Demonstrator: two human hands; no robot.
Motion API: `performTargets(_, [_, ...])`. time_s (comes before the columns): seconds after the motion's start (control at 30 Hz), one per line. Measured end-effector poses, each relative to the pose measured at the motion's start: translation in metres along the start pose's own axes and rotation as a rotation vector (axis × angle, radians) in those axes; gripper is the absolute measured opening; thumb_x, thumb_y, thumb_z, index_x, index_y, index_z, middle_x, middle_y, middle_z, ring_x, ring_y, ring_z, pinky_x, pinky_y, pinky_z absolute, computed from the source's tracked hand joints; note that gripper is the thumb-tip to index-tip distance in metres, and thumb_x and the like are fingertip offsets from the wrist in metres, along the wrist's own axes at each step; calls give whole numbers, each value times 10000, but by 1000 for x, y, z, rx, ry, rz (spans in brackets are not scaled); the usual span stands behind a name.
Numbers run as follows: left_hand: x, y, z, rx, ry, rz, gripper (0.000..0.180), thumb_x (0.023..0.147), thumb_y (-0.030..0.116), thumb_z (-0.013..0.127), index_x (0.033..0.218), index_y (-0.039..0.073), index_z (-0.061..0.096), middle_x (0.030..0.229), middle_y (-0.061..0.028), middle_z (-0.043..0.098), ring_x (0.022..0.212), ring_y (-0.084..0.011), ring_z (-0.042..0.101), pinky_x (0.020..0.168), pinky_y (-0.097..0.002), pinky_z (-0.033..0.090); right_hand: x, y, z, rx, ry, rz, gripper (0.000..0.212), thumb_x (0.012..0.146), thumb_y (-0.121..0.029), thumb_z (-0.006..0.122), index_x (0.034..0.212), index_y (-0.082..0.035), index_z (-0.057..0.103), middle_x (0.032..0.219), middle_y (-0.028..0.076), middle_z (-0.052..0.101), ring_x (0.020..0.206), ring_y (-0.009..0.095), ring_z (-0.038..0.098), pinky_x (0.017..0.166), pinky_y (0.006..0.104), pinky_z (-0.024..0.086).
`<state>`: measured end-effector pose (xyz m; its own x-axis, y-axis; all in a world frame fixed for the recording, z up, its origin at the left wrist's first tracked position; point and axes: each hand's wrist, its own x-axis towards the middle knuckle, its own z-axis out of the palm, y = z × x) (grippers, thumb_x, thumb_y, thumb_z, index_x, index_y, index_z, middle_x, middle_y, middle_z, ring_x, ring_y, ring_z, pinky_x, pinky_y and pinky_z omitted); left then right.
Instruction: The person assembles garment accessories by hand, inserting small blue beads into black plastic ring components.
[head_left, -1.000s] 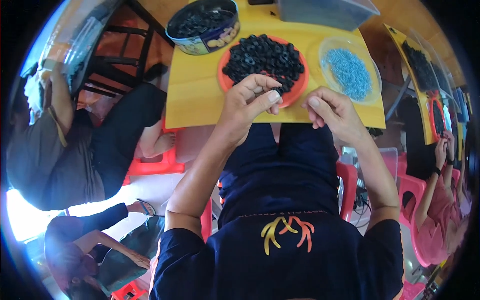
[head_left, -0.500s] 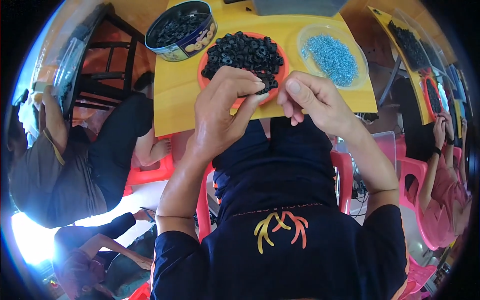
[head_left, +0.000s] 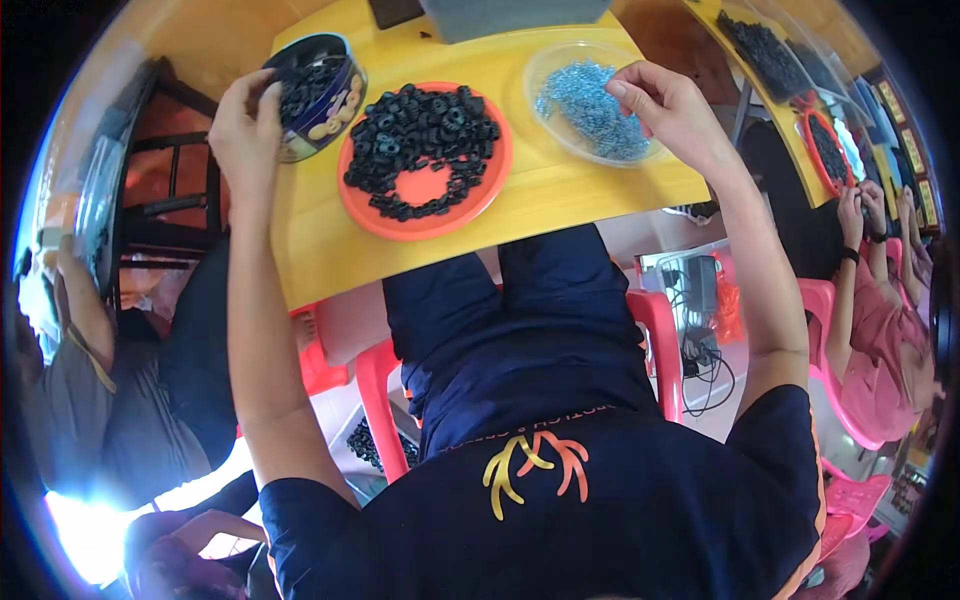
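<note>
Blue pieces (head_left: 590, 105) could spill if the narrowed right hand (head_left: 672, 112) catches the clear bowl (head_left: 573, 138). The left hand (head_left: 246, 130) curls at the tin (head_left: 335, 115); I cannot tell either's hold.

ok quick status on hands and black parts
Left hand at round tin. Right hand over clear bowl. Black parts heaped on orange plate. Nothing visibly blocking.

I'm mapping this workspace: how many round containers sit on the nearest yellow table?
3: the tin at left, the orange plate in the middle, the clear bowl at right. The grey bin may hide others.
</note>
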<state>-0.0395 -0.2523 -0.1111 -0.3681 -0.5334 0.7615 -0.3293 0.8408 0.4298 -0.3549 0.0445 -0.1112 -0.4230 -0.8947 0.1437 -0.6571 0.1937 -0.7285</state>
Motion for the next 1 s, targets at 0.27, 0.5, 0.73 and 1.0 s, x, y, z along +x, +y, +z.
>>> performTargets(0.27, [-18, -5, 10, 12, -168, -44, 281, 843, 82, 681, 1119, 39, 651, 1152, -128, 612, 953, -216, 633, 818, -316, 504, 0, 6, 0, -391, -138, -325, 113, 830, -86, 631, 917, -19, 656, 879, 138, 642, 822, 298, 623, 749, 359, 484])
performTargets(0.5, [-63, 80, 18, 35, -304, 76, 246, 853, 19, 648, 1096, -7, 621, 1182, -165, 586, 1085, -276, 580, 883, -336, 482, 22, 6, 24, -572, -297, -366, 126, 804, -163, 648, 875, -64, 681, 882, 133, 633, 832, 333, 632, 714, 423, 477])
performTargets(0.73, [-80, 123, 27, -118, -310, 34, 189, 835, -35, 657, 1021, -5, 658, 819, -59, 576, 660, -120, 529, 573, -237, 445, 33, 0, 41, -646, -339, -392, 122, 805, -149, 624, 844, -49, 682, 875, 148, 632, 818, 342, 631, 700, 436, 475])
performTargets(1.0, [-73, 111, 46, -105, -369, 12, 166, 811, -4, 662, 975, 17, 671, 770, -102, 581, 659, -195, 571, 599, -296, 466, 28, -2, 40, -558, -358, -398, 125, 813, -101, 588, 862, -39, 685, 875, 152, 642, 836, 338, 629, 732, 429, 478])
